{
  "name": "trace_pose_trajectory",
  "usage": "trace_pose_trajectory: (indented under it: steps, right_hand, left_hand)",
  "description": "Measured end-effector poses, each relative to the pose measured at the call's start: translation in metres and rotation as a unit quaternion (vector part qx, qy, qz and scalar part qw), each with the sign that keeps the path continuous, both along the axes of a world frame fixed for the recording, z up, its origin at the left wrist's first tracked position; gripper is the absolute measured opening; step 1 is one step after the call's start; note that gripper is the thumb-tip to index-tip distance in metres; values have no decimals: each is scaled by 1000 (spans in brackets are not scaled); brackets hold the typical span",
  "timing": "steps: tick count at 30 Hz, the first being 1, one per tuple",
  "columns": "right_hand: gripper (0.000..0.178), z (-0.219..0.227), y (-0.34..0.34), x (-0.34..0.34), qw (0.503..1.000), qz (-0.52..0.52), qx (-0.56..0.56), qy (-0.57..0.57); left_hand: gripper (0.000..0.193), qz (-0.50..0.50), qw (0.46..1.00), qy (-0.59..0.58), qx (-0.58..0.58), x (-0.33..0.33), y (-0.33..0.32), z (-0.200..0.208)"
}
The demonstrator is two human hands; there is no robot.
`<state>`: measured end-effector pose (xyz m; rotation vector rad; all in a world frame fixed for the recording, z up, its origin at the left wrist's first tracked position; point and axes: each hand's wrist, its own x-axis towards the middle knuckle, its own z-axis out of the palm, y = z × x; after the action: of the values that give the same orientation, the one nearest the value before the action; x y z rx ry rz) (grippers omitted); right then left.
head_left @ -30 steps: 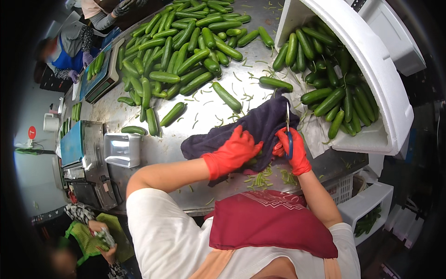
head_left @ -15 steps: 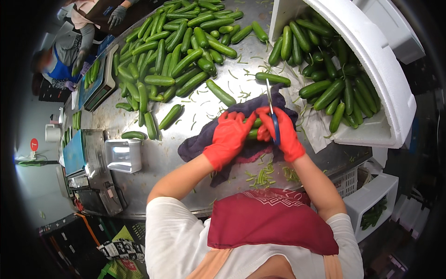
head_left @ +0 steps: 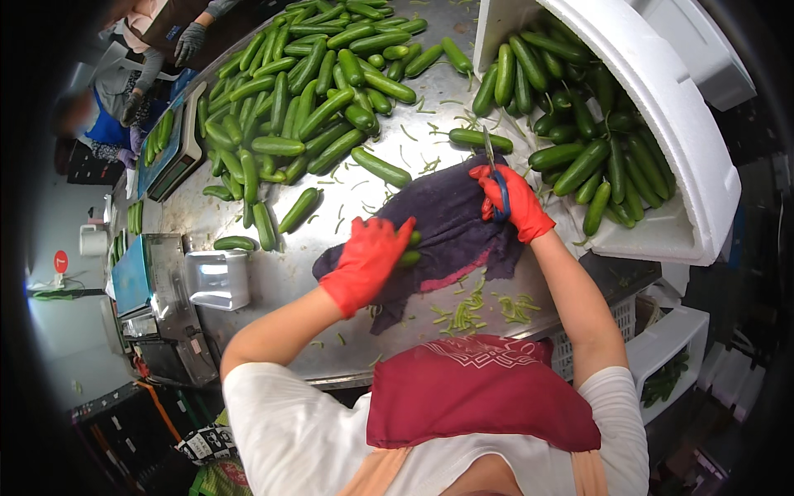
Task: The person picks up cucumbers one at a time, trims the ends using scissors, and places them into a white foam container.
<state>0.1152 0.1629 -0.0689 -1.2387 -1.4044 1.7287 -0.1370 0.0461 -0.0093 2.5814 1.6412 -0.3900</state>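
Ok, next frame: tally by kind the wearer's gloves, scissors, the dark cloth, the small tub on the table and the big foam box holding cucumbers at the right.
Red gloves: 2
Scissors: 1
Dark cloth: 1
Small tub: 1
Big foam box: 1
Total: 6

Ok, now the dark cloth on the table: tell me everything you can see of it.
The dark cloth is deep purple and looks towel-like, with a pink-red strip along part of its near edge. It lies rumpled on the metal table, its far end close to a lone cucumber. The left hand, with green cucumber ends showing beneath it, covers its left part; the right hand, holding scissors, is over its right side, contact unclear.
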Motion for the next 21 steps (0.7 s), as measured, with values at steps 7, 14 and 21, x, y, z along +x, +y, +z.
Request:
trace_pose_trajectory:
  steps: [7, 14, 21]
  right_hand:
    - [20, -1, -1, 2, 1000, -8, -13, 19]
    - [26, 5, -11, 0, 999, -1, 33, 23]
    - [28, 4, -55, 3, 999, -6, -2, 32]
  left_hand:
    - [63, 116, 986, -113, 30, -96, 9, 41]
    - [60, 225, 839, -238, 436, -130, 123, 77]
    - [52, -148, 974, -98, 139, -54, 115, -10]
